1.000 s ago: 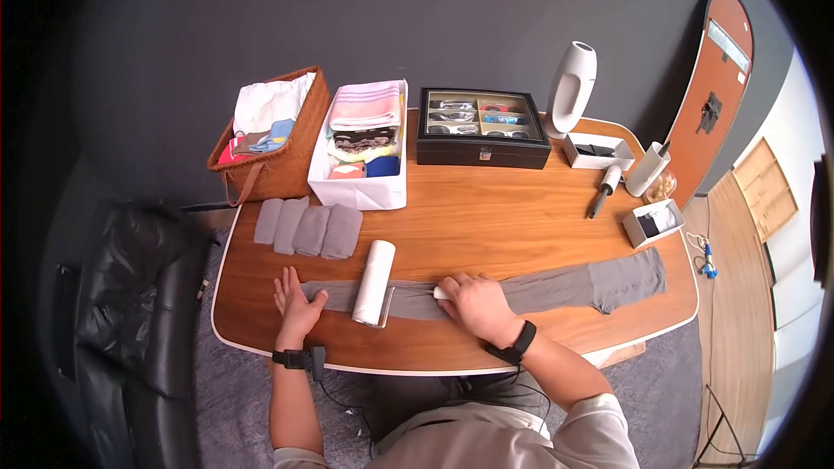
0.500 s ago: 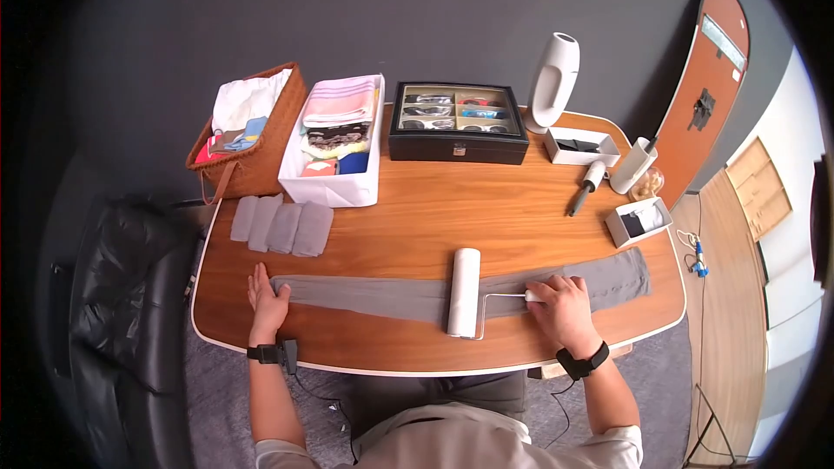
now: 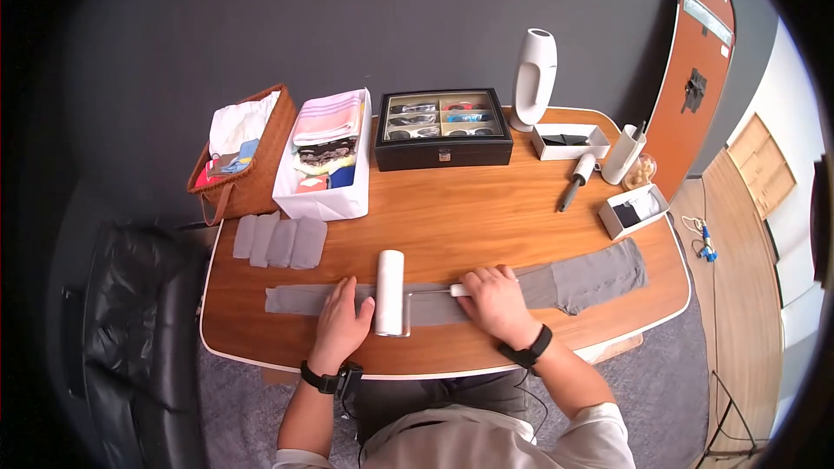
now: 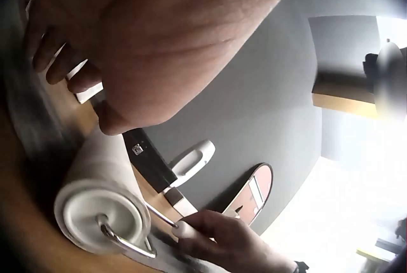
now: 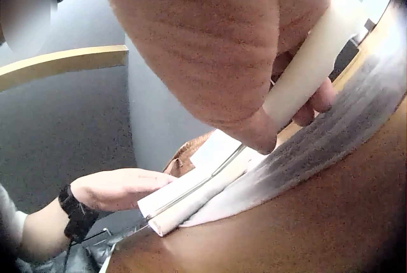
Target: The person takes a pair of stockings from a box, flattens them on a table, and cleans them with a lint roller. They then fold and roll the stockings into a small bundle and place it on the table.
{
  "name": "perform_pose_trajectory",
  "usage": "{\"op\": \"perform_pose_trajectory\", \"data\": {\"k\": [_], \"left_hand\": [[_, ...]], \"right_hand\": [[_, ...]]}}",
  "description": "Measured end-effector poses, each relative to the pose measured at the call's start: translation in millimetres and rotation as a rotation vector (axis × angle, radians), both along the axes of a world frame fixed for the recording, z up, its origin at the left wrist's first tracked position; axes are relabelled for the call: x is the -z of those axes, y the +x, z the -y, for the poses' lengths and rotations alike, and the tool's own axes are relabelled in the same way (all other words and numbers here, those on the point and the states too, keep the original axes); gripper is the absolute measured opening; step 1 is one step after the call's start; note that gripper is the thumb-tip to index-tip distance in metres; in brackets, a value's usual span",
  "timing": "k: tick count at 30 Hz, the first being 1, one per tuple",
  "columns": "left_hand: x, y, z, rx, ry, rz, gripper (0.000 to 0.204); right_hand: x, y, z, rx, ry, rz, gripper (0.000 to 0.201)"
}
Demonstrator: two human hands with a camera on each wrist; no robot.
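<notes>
A white lint roller (image 3: pixel 390 293) lies across a long grey garment (image 3: pixel 599 278) stretched over the wooden table (image 3: pixel 452 208). My right hand (image 3: pixel 499 303) has its fingers curled round the roller's white handle (image 5: pixel 311 63). Just left of the roller is my left hand (image 3: pixel 342 323), fingers extended over the garment; in the left wrist view the hand (image 4: pixel 152 44) is above the roller head (image 4: pixel 102 203). Whether its palm touches the cloth cannot be told. The garment's left end (image 3: pixel 287 299) shows beyond the left hand.
Several folded grey cloths (image 3: pixel 280 241) lie at the left. Behind them stand a brown basket (image 3: pixel 261 165) and a white bin (image 3: pixel 323 203) of clothes. A black glasses case (image 3: pixel 444 155), a white vase-like object (image 3: pixel 533 78), small white boxes (image 3: pixel 634 214) and a grey-tipped brush (image 3: pixel 577 182) are further back.
The roller first went right along the garment and is now back to the left, with my right hand on its handle. My left hand has moved right, from the garment's left end to beside the roller.
</notes>
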State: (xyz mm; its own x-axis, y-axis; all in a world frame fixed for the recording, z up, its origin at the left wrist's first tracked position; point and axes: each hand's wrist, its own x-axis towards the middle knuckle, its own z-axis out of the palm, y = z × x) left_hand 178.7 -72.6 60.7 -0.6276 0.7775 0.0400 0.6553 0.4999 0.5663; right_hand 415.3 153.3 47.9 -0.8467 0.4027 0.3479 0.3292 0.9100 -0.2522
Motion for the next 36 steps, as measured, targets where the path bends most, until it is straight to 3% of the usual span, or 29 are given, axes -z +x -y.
{"op": "perform_pose_trajectory", "data": {"k": [2,5,9,16,23,24,27,29,36], "left_hand": [[15,-4,-2,0.012,-0.022,0.026,0.063],[31,-14,5,0.044,-0.096,-0.135,0.063],[30,-18,15,0.005,-0.167,-0.161,0.065],[31,-24,26,-0.065,-0.288,-0.159,0.081],[22,-11,15,-0.104,-0.314,-0.200,0.082],[15,-4,12,-0.085,-0.296,-0.309,0.079],[8,6,8,0.162,-0.102,-0.221,0.075],[10,13,5,0.302,-0.052,0.040,0.070],[28,11,12,0.277,-0.133,-0.100,0.066]], "right_hand": [[3,-8,3,-0.034,0.000,-0.028,0.025],[0,2,2,-0.036,-0.013,-0.039,0.023],[-11,42,-14,0.022,0.019,-0.040,0.023],[-21,108,-35,0.241,0.070,0.060,0.026],[-18,78,-19,0.164,0.058,-0.022,0.024],[-18,70,-16,0.148,0.087,-0.035,0.024],[-9,46,-13,0.107,0.071,-0.069,0.026],[-6,36,-11,0.098,0.054,-0.048,0.028],[-1,70,-24,0.139,0.078,-0.065,0.023]]}}
